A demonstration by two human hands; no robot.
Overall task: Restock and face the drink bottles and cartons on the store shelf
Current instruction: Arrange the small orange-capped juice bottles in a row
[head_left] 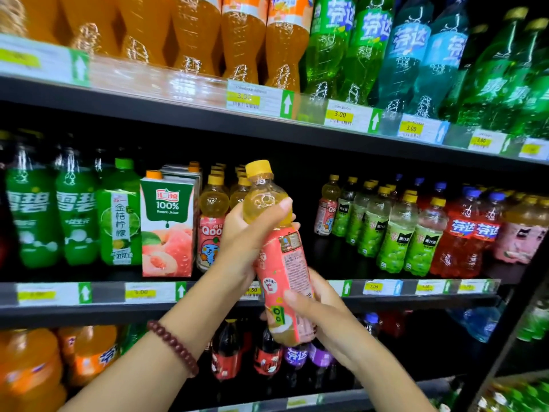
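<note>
Both hands hold one bottle (277, 257) in front of the middle shelf (118, 307), tilted. Left hand (248, 236) wraps the clear shoulder; right hand (312, 310) grips the labelled base. Full, likely weighty; smooth plastic, probably slick. Firm body grip looks safest.

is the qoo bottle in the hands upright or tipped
Tipped: the Qoo bottle leans, yellow cap up-left, base lower right, held by left hand and right hand.

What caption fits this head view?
Both hands, left hand and right hand, hold a pink-labelled bottle before the middle shelf.
</note>
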